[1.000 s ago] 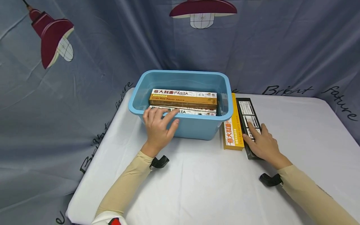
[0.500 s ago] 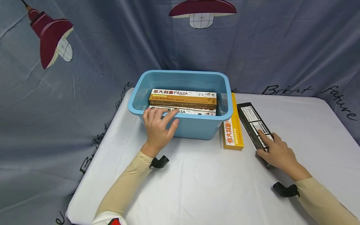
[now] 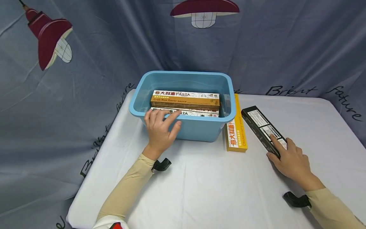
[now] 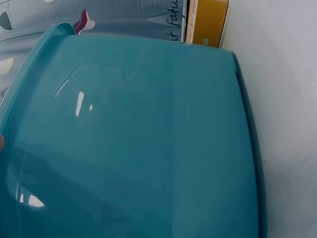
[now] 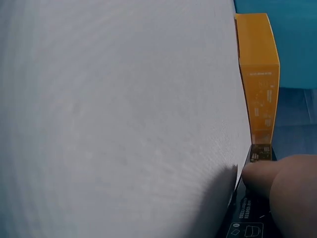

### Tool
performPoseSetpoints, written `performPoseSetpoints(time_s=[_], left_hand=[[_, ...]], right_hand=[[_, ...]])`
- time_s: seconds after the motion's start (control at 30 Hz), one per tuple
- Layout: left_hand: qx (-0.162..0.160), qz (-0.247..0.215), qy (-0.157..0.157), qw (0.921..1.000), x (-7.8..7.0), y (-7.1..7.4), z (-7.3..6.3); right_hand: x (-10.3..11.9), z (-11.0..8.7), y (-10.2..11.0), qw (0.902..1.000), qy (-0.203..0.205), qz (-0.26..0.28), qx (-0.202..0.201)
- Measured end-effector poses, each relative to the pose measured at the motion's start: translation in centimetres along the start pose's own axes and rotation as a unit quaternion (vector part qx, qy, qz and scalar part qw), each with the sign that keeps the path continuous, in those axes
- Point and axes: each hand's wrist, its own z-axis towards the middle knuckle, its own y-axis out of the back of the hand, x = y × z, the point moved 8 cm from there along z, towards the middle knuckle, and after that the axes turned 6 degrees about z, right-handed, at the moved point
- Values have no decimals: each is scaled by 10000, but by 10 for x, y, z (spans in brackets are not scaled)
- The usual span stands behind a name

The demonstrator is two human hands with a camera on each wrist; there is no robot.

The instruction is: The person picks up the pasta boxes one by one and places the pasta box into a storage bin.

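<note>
A light blue plastic bin (image 3: pixel 197 128) holds several pasta boxes; the upper one, a brown and white pasta box (image 3: pixel 185 101), reads "Crab Roe flavor sauce". My left hand (image 3: pixel 160 135) grips the bin's front rim, fingers hooked over it and thumb outside. In the left wrist view the bin's outer wall (image 4: pixel 129 134) fills most of the picture. To the right, my right hand (image 3: pixel 293 162) holds the near end of a black box (image 3: pixel 261 127) with white label panels, lying slanted on the table. Its thumb (image 5: pixel 260 176) presses the box's side in the right wrist view.
A yellow pasta box (image 3: pixel 236 133), marked "Chicken curry sauce", lies against the bin's right side, its far part partly behind the rim. White cloth covers the table (image 3: pixel 211 187). A grey-blue curtain (image 3: pixel 300 47) with printed lamps hangs behind.
My right hand has moved right and toward me, swinging the black box's near end away from the yellow box so that it now lies slanted. The left hand has stayed on the rim.
</note>
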Motion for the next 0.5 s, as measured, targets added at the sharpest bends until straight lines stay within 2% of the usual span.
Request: performPoseSetpoints(time_s=[0.5], left_hand=[[-61,21,-59,10000,0,1,0]], right_hand=[[2,-1,2,9999,-17,122,-65]])
